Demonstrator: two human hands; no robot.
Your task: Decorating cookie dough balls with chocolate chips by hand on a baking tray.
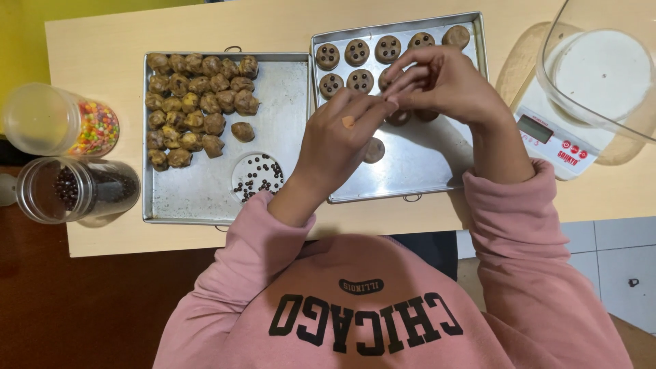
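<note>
My left hand (335, 140) and my right hand (444, 85) meet fingertip to fingertip above the right metal tray (424, 160). Both sets of fingers are pinched together, and whatever lies between them is hidden. The tray holds flattened brown cookies (357, 52) topped with dark chips in its far part; one plain dough disc (374, 151) lies just beside my left hand. To the left, a second metal tray (273, 96) carries several rough dough balls (195, 102) and a small round dish of chocolate chips (257, 176).
Two clear jars lie on their sides at the table's left edge: one with coloured candies (96, 128), one with dark chips (75, 190). A white kitchen scale (557, 140) with a large clear bowl (601, 68) stands at the right. Floor tiles show beyond the near table edge.
</note>
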